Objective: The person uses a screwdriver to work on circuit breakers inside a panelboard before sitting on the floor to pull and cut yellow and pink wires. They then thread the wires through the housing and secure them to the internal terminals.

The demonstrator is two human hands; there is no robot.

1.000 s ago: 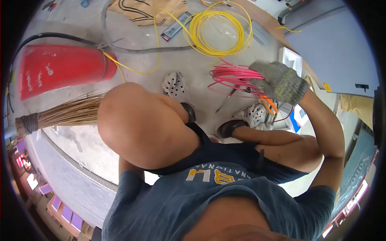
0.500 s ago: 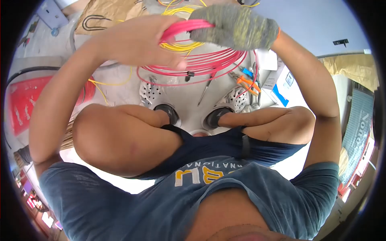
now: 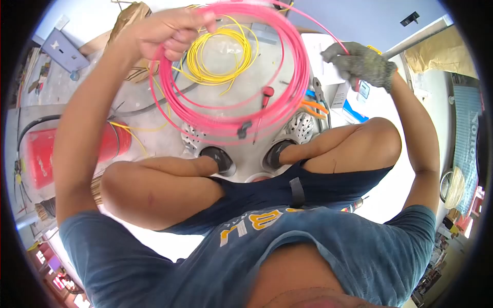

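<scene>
My bare left hand is closed round the left side of a pink cable coil, which hangs over my feet. My right hand, in a grey-green glove, is closed on a single pink strand that runs up and left from the coil. A small black clip sits on the coil's near side. Through the loop I see a yellow cable coil on the floor and a screwdriver with a red handle.
Orange-handled pliers and other tools lie right of the coil, beside a white box. A red cylinder lies at the left, with a black hose. Brown paper is at the upper left.
My hands have moved apart, the gloved one to the right and down. The pink coil has been lifted off the floor and now hangs as a wide loop from my left hand.
</scene>
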